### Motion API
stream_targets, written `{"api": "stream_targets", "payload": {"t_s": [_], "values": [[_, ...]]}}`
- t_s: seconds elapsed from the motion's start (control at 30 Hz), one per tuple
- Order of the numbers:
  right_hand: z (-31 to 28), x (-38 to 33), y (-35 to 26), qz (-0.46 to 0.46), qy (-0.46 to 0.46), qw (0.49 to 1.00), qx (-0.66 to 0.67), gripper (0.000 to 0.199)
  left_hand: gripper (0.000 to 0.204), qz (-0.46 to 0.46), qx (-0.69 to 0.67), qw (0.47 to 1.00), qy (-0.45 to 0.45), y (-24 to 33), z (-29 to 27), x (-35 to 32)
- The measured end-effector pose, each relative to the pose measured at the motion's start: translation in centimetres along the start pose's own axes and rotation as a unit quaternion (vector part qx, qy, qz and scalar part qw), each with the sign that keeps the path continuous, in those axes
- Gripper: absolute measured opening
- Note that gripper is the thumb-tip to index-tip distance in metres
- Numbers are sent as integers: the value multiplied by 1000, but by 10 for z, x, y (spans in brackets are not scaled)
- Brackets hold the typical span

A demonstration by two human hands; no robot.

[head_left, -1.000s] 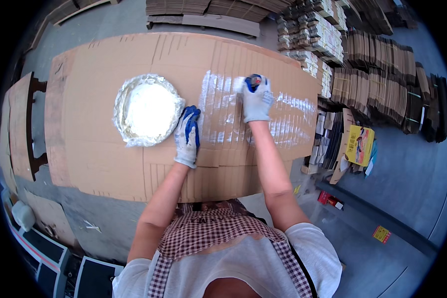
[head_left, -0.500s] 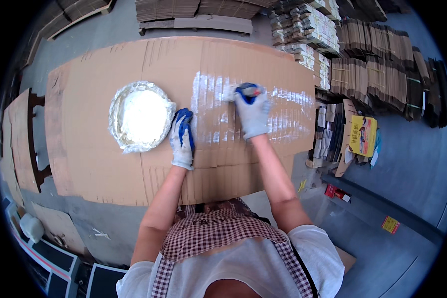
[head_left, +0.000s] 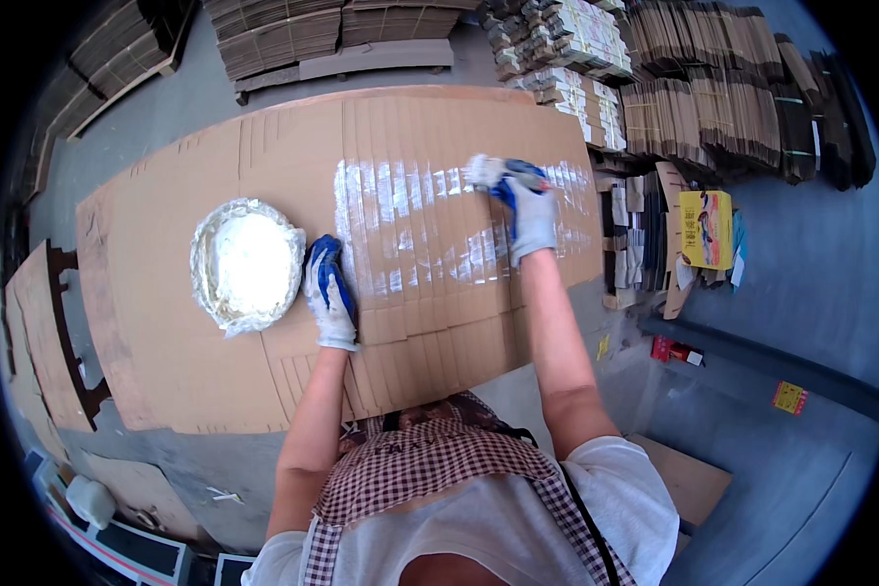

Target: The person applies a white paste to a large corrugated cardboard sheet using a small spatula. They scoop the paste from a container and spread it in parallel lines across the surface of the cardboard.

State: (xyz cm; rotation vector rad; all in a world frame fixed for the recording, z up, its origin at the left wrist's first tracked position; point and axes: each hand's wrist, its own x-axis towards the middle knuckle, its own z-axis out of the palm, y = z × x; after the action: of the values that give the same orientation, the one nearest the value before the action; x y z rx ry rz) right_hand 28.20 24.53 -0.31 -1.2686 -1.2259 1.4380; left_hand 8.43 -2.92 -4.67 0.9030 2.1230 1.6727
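Observation:
A broad sheet of tan corrugated cardboard [head_left: 166,322] lies before me. A wet white smear, like glue, streaks its right half. My right hand [head_left: 531,217], in a white and blue glove, is closed around a brush [head_left: 481,171] whose pale bristles point left, over the upper part of the smear. Most of the handle is hidden by the fingers. My left hand [head_left: 330,293], gloved the same way, rests with fingers extended on the cardboard at the smear's left edge. Just left of it stands a round basin [head_left: 201,283] lined with crinkled plastic, holding white paste [head_left: 254,264].
Bundled flat cardboard stacks [head_left: 342,29] stand beyond the far edge, more [head_left: 698,112] at the far right. A yellow box [head_left: 705,230] sits among upright sheets on the right. A brown board [head_left: 49,332] on dark supports is at the left; a white jug [head_left: 91,501] sits lower left.
My right hand has carried the brush rightward across the smear, its bristles now pointing left. My left hand keeps its place beside the basin. The whole view has shifted and turned slightly.

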Motion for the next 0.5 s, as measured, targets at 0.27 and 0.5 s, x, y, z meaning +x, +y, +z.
{"api": "stream_targets", "payload": {"t_s": [0.27, 0.5], "values": [[27, -16, -20, -126, 50, 878, -459, 54, 41, -7, 28, 999, -20, 1, -3, 0], [68, -25, -4, -164, 5, 900, -403, 45, 40, -3, 42, 999, -26, 8, 2, 2]]}}
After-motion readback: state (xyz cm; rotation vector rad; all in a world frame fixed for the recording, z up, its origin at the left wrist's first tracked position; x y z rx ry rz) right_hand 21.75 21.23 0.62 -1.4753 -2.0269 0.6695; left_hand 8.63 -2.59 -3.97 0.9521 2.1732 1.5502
